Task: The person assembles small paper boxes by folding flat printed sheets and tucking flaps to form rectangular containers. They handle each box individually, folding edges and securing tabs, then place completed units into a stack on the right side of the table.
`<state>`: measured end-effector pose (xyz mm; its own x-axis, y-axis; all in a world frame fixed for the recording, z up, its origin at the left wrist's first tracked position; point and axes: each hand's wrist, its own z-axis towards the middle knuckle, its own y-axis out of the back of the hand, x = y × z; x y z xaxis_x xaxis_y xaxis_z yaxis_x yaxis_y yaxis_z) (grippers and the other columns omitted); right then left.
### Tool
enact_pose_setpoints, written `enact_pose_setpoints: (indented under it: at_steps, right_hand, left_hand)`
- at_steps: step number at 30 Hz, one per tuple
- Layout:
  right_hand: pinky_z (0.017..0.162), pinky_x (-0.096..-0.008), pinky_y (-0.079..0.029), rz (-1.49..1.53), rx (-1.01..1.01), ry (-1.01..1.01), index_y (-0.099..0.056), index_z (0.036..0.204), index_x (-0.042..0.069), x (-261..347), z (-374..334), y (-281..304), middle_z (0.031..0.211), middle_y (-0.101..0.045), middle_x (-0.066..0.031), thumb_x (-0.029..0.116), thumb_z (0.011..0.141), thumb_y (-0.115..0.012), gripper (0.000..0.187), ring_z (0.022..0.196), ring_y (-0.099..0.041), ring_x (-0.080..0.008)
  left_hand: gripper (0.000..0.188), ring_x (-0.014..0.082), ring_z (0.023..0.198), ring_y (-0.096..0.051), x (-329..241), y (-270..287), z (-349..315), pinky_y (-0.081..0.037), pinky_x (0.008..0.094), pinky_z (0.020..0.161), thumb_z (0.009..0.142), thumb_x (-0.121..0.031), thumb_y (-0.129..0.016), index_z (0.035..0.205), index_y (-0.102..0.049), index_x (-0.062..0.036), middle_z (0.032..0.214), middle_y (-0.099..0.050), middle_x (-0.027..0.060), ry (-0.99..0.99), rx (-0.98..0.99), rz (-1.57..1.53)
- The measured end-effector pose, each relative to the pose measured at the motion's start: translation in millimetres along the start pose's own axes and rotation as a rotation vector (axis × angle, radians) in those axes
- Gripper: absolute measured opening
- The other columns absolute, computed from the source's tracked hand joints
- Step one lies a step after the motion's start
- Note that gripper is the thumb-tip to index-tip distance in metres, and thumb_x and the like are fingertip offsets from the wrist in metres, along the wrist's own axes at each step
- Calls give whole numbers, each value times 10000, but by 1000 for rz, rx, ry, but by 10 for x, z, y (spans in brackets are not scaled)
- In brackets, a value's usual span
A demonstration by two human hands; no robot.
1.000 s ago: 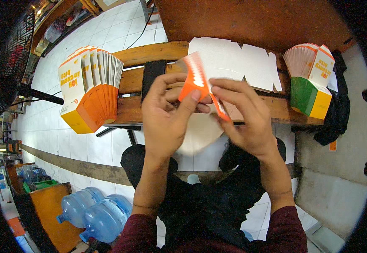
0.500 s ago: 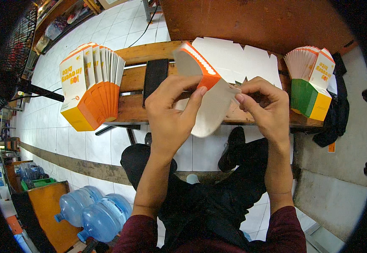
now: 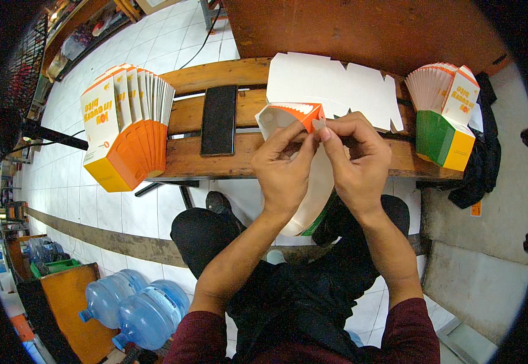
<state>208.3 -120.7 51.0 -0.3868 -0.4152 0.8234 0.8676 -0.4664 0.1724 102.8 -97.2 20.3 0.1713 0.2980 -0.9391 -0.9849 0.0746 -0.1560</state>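
Observation:
A paperboard food carton (image 3: pixel 313 203), pale inside with an orange-and-white edge, is held in front of me above the bench's near edge. My left hand (image 3: pixel 285 170) pinches the carton by its orange corner. Close beside it, my right hand (image 3: pixel 361 164) has thumb and fingers closed on a small flap at that same corner. The fingertips of both hands nearly meet there. Behind the hands, flat white carton blanks (image 3: pixel 330 79) lie printed side down on the wooden bench (image 3: pixel 185 145). The carton's lower part hangs between my forearms.
Fanned folded cartons (image 3: pixel 127 142) stand at the bench's left end, and green-and-yellow ones (image 3: pixel 440 136) at the right. A black phone (image 3: pixel 219 121) lies left of the blanks. A brown wooden panel (image 3: pixel 361 30) rises behind. Blue water jugs (image 3: pixel 151 312) sit on the floor, lower left.
My left hand has moved right and my right hand left, so they now meet at the carton's corner. The carton has turned and come lower, uncovering more of the blanks and phone.

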Motion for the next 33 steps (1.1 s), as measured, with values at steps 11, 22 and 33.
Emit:
enact_pose_setpoints:
  at_steps: [11, 22, 33]
  right_hand:
    - [558, -257, -435, -44, 30, 6, -660, 821, -14, 17, -1, -24, 733, -606, -71, 19, 845, -699, 57, 612, -543, -113]
    - [587, -279, -465, -99, 97, -16, -655, 807, -16, 38, 38, 10, 733, -622, -90, 8, 816, -712, 63, 635, -589, -146]
    - [647, -278, -482, -94, 161, 40, -686, 818, -13, 94, 125, 224, 777, -672, -99, 2, 793, -718, 43, 700, -631, -159]
  left_hand:
    - [271, 114, 841, -637, 26, 16, -11, -523, 240, 756, 895, -1, -671, 1166, -673, 9, 955, -680, 58, 163, 29, -165]
    - [242, 107, 855, -609, 2, 64, -2, -493, 223, 750, 871, 27, -665, 1112, -685, 33, 961, -657, 48, 79, 63, -77]
    - [189, 142, 901, -661, -29, 228, 203, -530, 283, 819, 910, -36, -657, 1075, -691, 50, 981, -711, 99, 215, 211, -338]
